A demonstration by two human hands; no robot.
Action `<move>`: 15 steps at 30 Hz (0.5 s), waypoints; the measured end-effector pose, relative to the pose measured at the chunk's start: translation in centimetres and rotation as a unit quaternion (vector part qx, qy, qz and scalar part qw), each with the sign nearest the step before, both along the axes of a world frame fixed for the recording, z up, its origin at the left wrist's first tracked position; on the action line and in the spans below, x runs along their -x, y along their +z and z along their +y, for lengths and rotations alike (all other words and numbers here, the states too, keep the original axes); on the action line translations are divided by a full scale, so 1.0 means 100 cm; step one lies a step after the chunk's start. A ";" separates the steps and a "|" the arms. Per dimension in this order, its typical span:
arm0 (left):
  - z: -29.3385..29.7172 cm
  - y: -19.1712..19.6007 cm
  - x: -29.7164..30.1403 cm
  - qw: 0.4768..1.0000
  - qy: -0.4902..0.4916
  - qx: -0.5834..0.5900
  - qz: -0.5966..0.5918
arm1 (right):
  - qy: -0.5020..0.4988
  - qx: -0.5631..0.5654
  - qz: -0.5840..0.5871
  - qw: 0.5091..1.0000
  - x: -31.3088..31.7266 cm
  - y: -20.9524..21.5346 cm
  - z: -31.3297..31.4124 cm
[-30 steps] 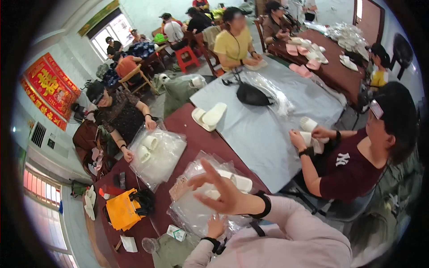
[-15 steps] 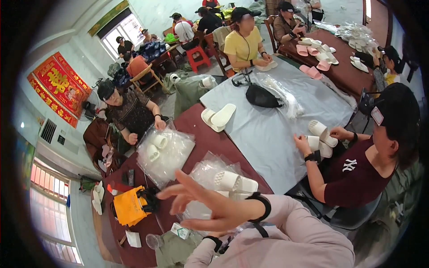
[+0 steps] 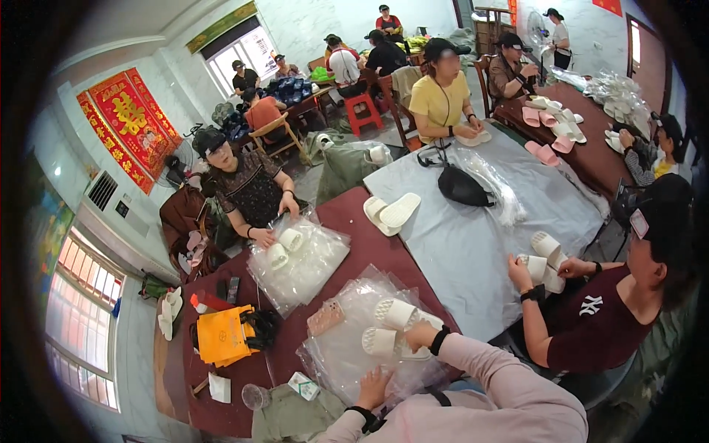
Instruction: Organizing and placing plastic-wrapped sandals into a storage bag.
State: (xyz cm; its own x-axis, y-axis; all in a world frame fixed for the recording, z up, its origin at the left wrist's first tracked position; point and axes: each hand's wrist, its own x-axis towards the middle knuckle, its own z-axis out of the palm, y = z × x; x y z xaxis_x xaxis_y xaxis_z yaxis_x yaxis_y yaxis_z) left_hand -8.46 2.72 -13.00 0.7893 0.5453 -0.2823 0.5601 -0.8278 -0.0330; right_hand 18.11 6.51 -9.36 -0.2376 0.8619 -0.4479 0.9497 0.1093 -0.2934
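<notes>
A pair of white slide slippers (image 3: 379,341) with textured straps lies on a stack of clear plastic bags (image 3: 341,363) in front of me. My right hand (image 3: 422,336) reaches onto the pair from the right, its fingers bent down around a slipper edge between strap and heel; the fingertips are partly hidden. On the near edge of the bags rests my left hand (image 3: 374,387), fingers spread over the plastic and holding nothing. Beside the slippers, a phone in a pinkish patterned case (image 3: 326,318) lies on the bags.
A yellow bag (image 3: 224,337), a clear cup (image 3: 255,397) and a small white-green packet (image 3: 303,385) sit at left on the dark red table (image 3: 347,214). Co-workers handle slippers across the table and at my right. A black pouch (image 3: 464,186) lies on the grey cloth.
My right hand has come down from the air onto the slippers. My left hand has come into fuller view on the bags. The whole view has shifted, and the phone now shows.
</notes>
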 end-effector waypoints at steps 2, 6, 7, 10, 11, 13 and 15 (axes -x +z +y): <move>-0.004 0.000 0.001 0.995 0.016 0.100 0.005 | -0.020 -0.032 0.050 0.998 0.010 -0.016 -0.003; -0.001 -0.016 0.013 0.993 -0.013 0.118 -0.011 | -0.045 -0.109 0.095 0.989 0.016 -0.030 -0.017; 0.003 -0.020 0.012 0.993 -0.015 0.120 -0.001 | -0.046 -0.103 0.097 0.989 0.018 -0.035 -0.017; 0.008 -0.018 0.006 0.991 -0.009 0.129 0.024 | -0.077 -0.217 0.082 0.970 0.017 -0.056 -0.012; 0.007 -0.014 0.001 0.991 -0.004 0.130 0.037 | -0.066 -0.218 0.108 0.968 0.015 -0.059 -0.009; 0.005 -0.008 -0.004 0.991 -0.006 0.124 0.038 | -0.055 -0.215 0.135 0.966 0.010 -0.059 -0.010; 0.006 -0.008 -0.005 0.994 0.004 0.106 0.038 | -0.084 -0.200 0.236 0.947 0.006 -0.058 -0.006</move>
State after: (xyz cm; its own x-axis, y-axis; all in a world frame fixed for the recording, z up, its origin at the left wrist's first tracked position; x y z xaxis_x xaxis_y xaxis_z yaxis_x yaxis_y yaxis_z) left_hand -7.95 3.34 -13.75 0.7569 0.4739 -0.4501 0.5694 -0.8162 0.0981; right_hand 17.47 5.88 -15.21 -0.1746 0.9837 0.0437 0.7373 0.1600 -0.6564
